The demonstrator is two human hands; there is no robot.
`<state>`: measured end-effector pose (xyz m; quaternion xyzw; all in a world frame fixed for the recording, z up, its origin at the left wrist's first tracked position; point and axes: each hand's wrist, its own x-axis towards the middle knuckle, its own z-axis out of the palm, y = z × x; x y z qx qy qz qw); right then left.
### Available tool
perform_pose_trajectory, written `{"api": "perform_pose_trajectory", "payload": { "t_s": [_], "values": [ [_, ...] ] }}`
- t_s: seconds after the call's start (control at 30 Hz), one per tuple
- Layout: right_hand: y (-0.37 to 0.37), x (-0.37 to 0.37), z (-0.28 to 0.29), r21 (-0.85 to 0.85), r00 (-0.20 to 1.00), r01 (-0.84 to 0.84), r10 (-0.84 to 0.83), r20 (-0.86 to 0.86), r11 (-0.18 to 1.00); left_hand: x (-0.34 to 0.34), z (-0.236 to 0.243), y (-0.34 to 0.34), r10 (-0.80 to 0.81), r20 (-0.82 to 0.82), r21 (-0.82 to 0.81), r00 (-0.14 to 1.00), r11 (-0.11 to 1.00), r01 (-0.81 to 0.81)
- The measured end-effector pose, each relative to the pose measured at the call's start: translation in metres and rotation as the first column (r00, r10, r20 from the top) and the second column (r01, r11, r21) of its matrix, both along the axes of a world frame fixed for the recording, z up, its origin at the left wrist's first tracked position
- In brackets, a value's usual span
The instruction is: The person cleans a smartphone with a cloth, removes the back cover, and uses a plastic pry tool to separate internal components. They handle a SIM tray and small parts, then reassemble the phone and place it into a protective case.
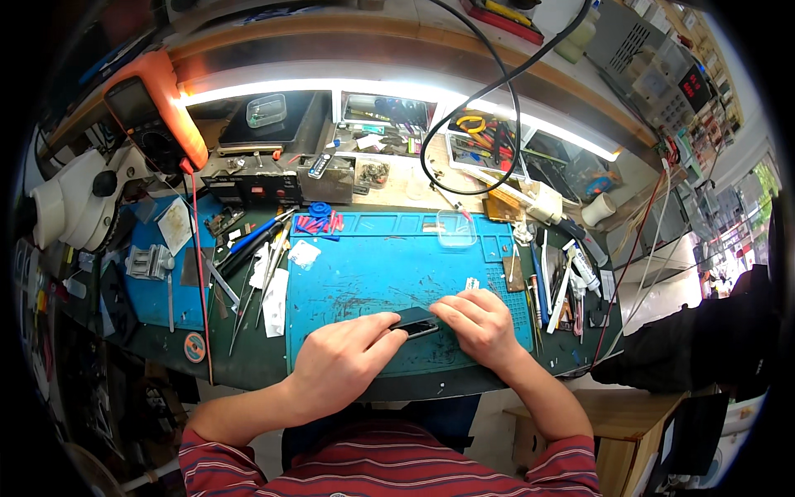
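My left hand (339, 364) is closed on the left part of a dark phone (414, 325), fingertips along its top and near edge. My right hand (480, 327) has its fingers bent together at the phone's right end. The phone is held low over a blue silicone mat (348, 273), its glossy dark body partly hidden by my fingers. A small white label (472, 283) is just beyond my right hand.
Pens and tweezers (261, 257) lie left of the mat; tools and tubes (575, 273) crowd its right. An orange multimeter (141, 112), a white microscope (79, 199), pink pieces (323, 222) and a clear container (455, 236) are also on the bench. A black cable loop (472, 141) hangs above.
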<state>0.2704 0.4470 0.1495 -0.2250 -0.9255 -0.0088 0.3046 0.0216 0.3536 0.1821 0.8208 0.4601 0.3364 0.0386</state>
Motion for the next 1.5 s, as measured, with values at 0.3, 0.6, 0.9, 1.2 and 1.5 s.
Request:
{"api": "perform_pose_trajectory", "payload": {
  "t_s": [0.3, 0.6, 0.9, 1.2, 1.5],
  "values": [
    [-0.001, -0.001, -0.005, 0.003, 0.999, 0.038, -0.038, 0.02, 0.999, -0.003, -0.003, 0.001, -0.014, -0.046, 0.005, 0.999, 1.0, 0.015],
    [0.003, 0.015, 0.001, -0.025, 0.982, 0.179, -0.18, -0.057, 0.984, -0.003, 0.0, 0.003, 0.002, -0.042, 0.025, 0.999, 1.0, -0.001],
    [-0.027, -0.009, 0.031, -0.074, 0.994, 0.094, -0.098, -0.05, 0.993, -0.012, 0.011, 0.012, 0.044, 0.169, -0.277, 0.985, 0.961, 0.005],
    [-0.03, -0.016, 0.01, 0.032, 0.996, -0.015, 0.018, -0.087, 0.999, -0.04, 0.035, 0.007, -0.002, -0.037, -0.515, 0.999, 0.857, -0.018],
    [-0.043, -0.008, 0.006, 0.01, 0.995, -0.059, 0.06, -0.081, 0.998, -0.057, 0.04, -0.006, 0.03, 0.09, -0.634, 0.996, 0.772, 0.034]
  ]
}}
